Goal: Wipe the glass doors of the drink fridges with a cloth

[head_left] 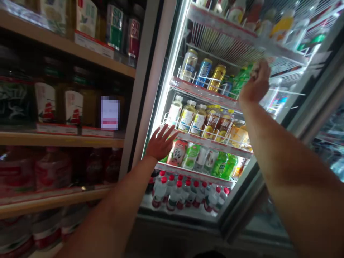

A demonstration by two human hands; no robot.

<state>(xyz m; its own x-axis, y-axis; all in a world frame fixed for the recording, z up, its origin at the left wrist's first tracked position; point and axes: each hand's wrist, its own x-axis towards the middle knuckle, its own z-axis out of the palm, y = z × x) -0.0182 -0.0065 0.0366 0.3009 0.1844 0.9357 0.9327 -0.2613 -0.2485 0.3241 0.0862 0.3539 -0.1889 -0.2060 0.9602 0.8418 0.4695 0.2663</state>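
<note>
My left hand (161, 142) is spread open, fingers stretched toward the left end of a fridge shelf rail (204, 140), just in front of a pink bottle (177, 152). My right hand (256, 83) is raised higher, fingers curled shut around something I cannot make out, right beside green bottles (240, 79) on an upper shelf. The lit drinks fridge (172, 53) stands open with rows of bottles and cans on wire shelves.
The open glass fridge door (309, 118) stands at the right. Wooden shelves (59, 139) at the left carry cartons, jars and large water bottles. White bottles with red caps (185, 193) fill the fridge's bottom shelf. Cans (204, 71) stand on an upper shelf.
</note>
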